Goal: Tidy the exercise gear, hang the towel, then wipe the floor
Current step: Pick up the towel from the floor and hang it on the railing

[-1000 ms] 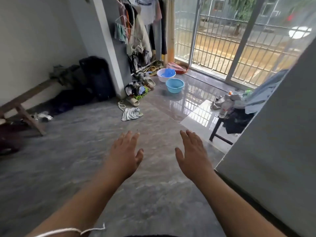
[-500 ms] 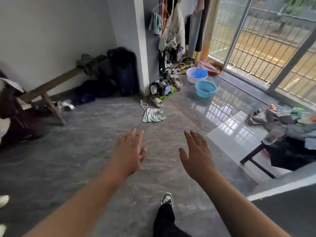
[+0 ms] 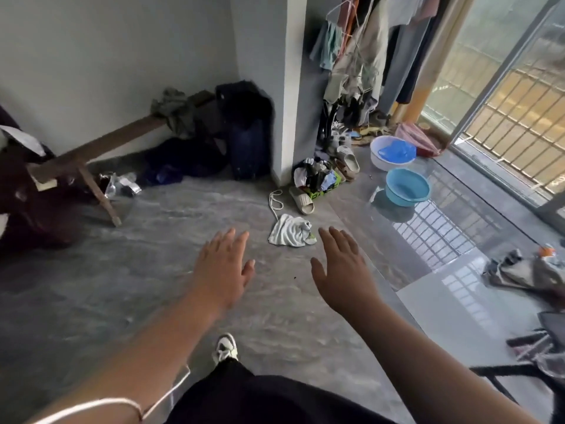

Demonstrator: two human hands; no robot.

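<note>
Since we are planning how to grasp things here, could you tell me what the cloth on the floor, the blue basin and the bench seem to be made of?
Cloth: soft, likely towelling; it lies crumpled in folds.
Blue basin: probably plastic; smooth, uniform colour, slight sheen.
Bench: apparently bare wood; brown, matt, rough plank.

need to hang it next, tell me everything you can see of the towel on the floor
The towel is a small pale cloth, white with a greyish tinge, crumpled into a loose heap with folds showing. It lies flat on the grey floor, ahead of both open hands, neither touching it. A white cord runs to its upper edge, and something yellow-green shows at its right edge.
</note>
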